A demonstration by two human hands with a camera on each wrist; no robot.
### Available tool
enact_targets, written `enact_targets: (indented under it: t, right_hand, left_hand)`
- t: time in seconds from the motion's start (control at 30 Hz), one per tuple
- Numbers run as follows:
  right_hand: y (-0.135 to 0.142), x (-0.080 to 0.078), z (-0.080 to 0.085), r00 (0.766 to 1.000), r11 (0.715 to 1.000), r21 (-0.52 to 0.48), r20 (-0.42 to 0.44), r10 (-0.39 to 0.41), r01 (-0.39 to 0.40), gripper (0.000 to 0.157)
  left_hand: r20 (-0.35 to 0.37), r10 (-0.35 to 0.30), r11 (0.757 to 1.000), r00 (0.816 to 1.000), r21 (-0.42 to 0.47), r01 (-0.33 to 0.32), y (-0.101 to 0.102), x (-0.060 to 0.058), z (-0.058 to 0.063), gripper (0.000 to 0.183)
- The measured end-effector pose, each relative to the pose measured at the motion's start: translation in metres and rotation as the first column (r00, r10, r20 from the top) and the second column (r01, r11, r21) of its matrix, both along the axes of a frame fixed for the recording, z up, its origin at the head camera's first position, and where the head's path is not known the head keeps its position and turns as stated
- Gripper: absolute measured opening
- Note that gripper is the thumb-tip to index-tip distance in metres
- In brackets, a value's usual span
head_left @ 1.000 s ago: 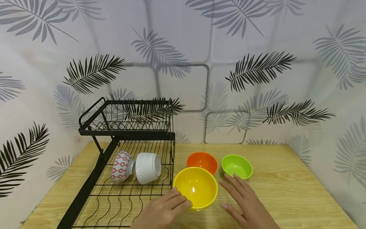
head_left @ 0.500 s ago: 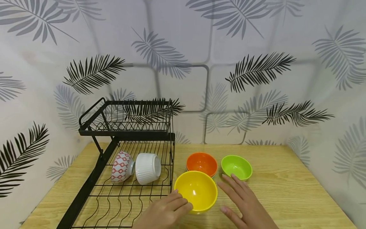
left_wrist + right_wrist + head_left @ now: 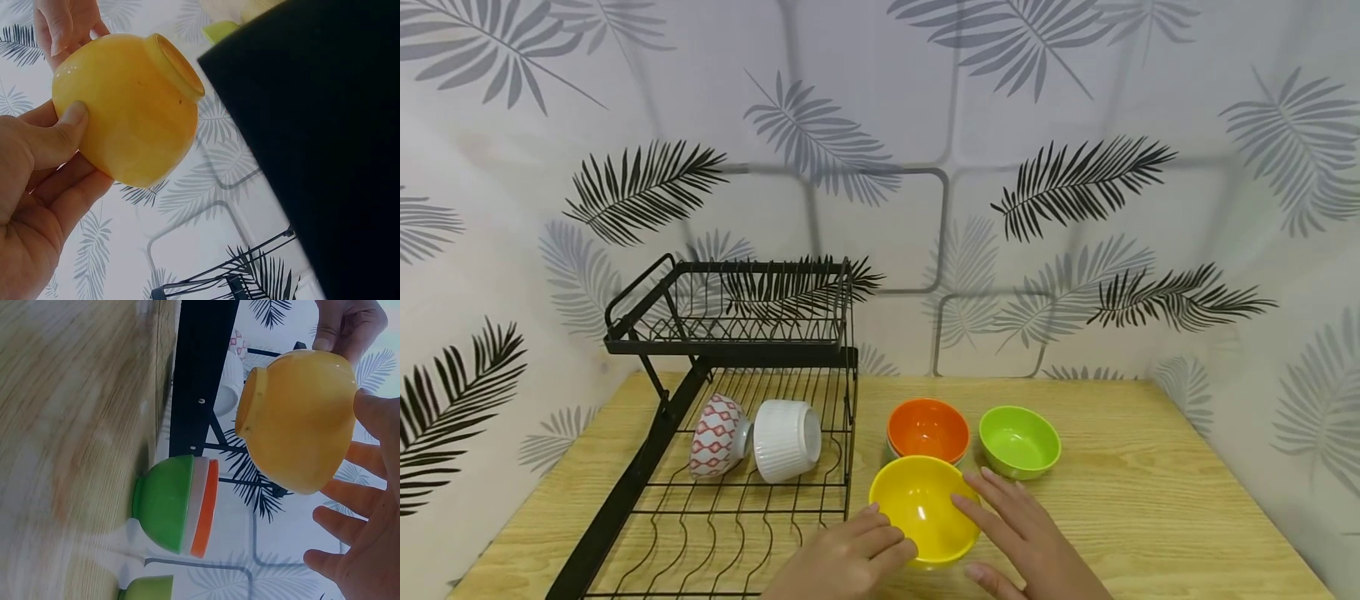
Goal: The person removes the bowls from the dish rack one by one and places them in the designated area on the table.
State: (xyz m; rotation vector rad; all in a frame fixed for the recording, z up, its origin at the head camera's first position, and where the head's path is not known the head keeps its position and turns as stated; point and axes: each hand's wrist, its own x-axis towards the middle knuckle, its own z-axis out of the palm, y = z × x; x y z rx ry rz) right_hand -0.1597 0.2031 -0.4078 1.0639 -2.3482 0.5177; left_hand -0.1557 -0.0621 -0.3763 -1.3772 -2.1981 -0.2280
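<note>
A yellow bowl (image 3: 925, 512) is held up above the table, its inside facing the head camera. My left hand (image 3: 853, 554) grips its left rim, thumb on the outer wall (image 3: 131, 112) and fingers over the edge. At the bowl's right rim is my right hand (image 3: 1026, 533), fingers extended and spread. Its fingertips overlap the rim in the head view; how firmly they touch cannot be told. Behind the yellow bowl, an orange bowl (image 3: 928, 429) sits nested in a stack with a green bowl (image 3: 164, 503) at the bottom. A lime green bowl (image 3: 1019, 442) stands right of it.
A black two-tier dish rack (image 3: 658, 425) stands on the left of the wooden table (image 3: 1150, 500). On its lower tier a red-patterned bowl (image 3: 718, 437) and a white ribbed bowl (image 3: 786, 442) lie on their sides. A leaf-patterned cloth (image 3: 1075, 83) hangs behind.
The yellow bowl, in my left hand, has moved slightly right and down in the head view. My right hand has shifted left, its fingers now overlapping the bowl's rim.
</note>
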Motion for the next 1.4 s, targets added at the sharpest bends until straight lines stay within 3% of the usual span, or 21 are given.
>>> enact_targets:
  t: [0.33,0.5,0.67,0.87,1.0,1.13,1.4]
  right_hand:
    - [-0.006,-0.001,-0.002,0.996,0.997,0.009,-0.037,0.076,-0.075,0.059]
    - [-0.008,0.002,-0.003,0.999,0.997,0.05,-0.008,0.054,-0.053,0.063]
    - [-0.01,0.002,-0.005,0.999,0.996,0.069,-0.004,0.053,-0.052,0.065]
    - [-0.01,0.0,-0.008,0.993,0.992,0.055,-0.032,0.112,-0.111,0.061]
    - [-0.012,0.001,-0.008,0.991,0.992,0.034,-0.045,0.126,-0.125,0.055]
    - [-0.015,0.003,-0.007,0.99,0.991,0.006,-0.048,0.131,-0.131,0.04]
    - [-0.015,0.002,-0.005,0.984,0.983,-0.036,-0.024,0.178,-0.179,0.02]
  left_hand:
    - [-0.004,-0.033,0.999,0.999,0.007,0.034,0.002,0.0,-0.003,0.031]
    - [0.03,-0.015,1.0,0.999,0.001,0.015,0.003,0.002,-0.002,0.032]
    - [0.014,-0.008,1.0,1.0,0.01,0.008,0.006,0.003,-0.002,0.03]
    - [-0.017,-0.031,0.999,0.999,0.035,0.031,0.008,0.003,-0.004,0.023]
    - [-0.079,-0.04,0.999,0.996,0.033,0.042,0.009,0.002,-0.005,0.018]
    - [-0.116,-0.044,0.999,0.992,0.023,0.047,0.009,0.002,-0.004,0.016]
    - [-0.042,-0.019,1.0,0.999,-0.012,0.019,0.011,0.004,0.001,0.016]
